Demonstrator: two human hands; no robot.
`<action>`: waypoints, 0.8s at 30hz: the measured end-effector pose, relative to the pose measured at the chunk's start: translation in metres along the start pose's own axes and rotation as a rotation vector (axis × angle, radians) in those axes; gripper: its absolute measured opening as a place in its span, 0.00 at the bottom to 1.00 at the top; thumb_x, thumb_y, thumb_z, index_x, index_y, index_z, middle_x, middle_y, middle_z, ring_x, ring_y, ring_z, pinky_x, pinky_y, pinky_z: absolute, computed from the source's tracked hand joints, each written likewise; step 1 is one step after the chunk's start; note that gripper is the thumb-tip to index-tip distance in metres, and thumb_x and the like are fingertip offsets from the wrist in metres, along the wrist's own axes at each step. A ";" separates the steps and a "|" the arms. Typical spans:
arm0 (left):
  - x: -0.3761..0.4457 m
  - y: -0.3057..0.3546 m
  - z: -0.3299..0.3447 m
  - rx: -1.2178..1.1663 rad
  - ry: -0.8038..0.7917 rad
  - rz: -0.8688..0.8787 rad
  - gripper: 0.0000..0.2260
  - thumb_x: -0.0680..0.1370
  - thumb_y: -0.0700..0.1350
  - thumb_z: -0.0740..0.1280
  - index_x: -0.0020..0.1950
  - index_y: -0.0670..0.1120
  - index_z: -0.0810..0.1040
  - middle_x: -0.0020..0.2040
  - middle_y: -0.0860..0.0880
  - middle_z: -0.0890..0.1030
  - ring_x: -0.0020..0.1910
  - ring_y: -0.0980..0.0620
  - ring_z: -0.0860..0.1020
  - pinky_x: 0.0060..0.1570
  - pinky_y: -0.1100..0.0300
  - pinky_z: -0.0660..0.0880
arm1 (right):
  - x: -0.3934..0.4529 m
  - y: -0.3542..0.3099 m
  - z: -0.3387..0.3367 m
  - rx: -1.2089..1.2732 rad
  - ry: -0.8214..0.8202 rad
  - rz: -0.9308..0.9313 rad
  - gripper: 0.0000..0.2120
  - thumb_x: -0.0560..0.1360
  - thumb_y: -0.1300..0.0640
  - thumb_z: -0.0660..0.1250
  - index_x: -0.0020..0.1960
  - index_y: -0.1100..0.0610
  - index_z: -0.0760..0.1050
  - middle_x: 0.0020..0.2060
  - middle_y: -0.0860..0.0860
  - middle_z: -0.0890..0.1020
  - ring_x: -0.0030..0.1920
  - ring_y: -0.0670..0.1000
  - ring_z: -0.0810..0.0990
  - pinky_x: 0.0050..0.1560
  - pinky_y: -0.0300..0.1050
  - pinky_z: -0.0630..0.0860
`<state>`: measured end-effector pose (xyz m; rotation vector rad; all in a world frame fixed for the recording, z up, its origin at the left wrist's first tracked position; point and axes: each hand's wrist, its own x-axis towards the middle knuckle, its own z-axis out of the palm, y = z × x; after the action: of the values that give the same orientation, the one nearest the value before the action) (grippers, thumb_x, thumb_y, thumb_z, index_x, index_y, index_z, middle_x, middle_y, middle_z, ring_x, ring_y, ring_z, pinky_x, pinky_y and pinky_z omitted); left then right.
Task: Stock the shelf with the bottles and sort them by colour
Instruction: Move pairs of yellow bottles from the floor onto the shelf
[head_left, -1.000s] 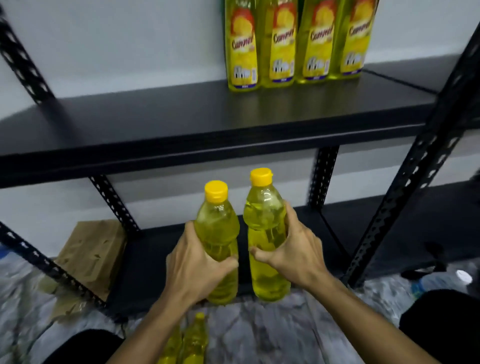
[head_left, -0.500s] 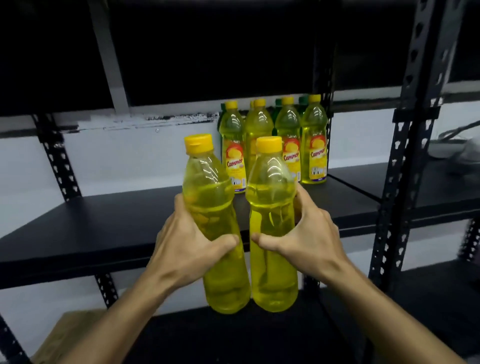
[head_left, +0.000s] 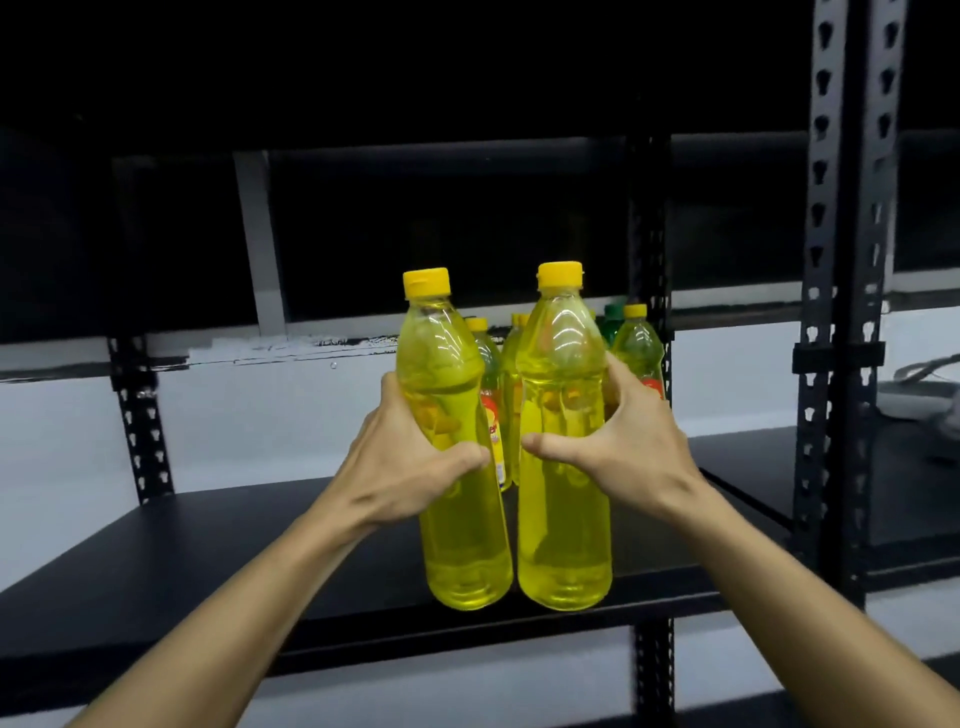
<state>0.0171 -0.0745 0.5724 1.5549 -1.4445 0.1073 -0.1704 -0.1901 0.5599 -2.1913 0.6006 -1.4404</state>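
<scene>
Now the person holds two yellow bottles upright, side by side, above the front part of the black shelf (head_left: 208, 561). Their left hand (head_left: 410, 467) wraps round the middle of the left bottle (head_left: 457, 530), thumb across its front, and the right hand (head_left: 623, 447) curls round the right bottle (head_left: 563, 519) the same way. Both bottles carry yellow caps, and their bases sit near the shelf's front edge; I cannot tell whether they touch the board. Just behind them stands a cluster of labelled yellow bottles (head_left: 641, 353) at the back of the same shelf, with a green cap (head_left: 615, 310) showing among them. A perforated black upright (head_left: 826, 312) rises to the right, well apart from the hands. Left of the bottles the shelf board runs bare and wide, with another dark shelf overhead.
</scene>
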 end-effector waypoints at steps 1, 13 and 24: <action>0.004 -0.004 0.001 -0.004 -0.002 -0.008 0.33 0.61 0.59 0.73 0.61 0.53 0.62 0.51 0.53 0.76 0.48 0.58 0.77 0.41 0.63 0.75 | 0.003 0.003 0.003 0.011 -0.005 0.005 0.41 0.55 0.31 0.76 0.64 0.42 0.69 0.48 0.39 0.82 0.49 0.41 0.81 0.51 0.52 0.80; 0.034 -0.054 0.024 0.078 -0.089 -0.109 0.33 0.61 0.59 0.75 0.59 0.53 0.62 0.51 0.54 0.75 0.49 0.55 0.78 0.48 0.50 0.81 | 0.034 0.041 0.024 0.063 -0.071 0.094 0.45 0.58 0.46 0.82 0.69 0.49 0.65 0.50 0.34 0.75 0.49 0.34 0.75 0.47 0.32 0.71; 0.062 -0.080 0.046 -0.016 -0.160 -0.110 0.35 0.61 0.60 0.74 0.62 0.53 0.63 0.54 0.52 0.74 0.52 0.53 0.78 0.49 0.52 0.81 | 0.046 0.072 0.039 0.079 -0.130 0.121 0.40 0.59 0.49 0.82 0.65 0.43 0.65 0.50 0.34 0.76 0.48 0.33 0.76 0.46 0.30 0.72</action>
<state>0.0754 -0.1638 0.5418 1.6571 -1.4747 -0.0958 -0.1257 -0.2697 0.5371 -2.1291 0.6094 -1.2289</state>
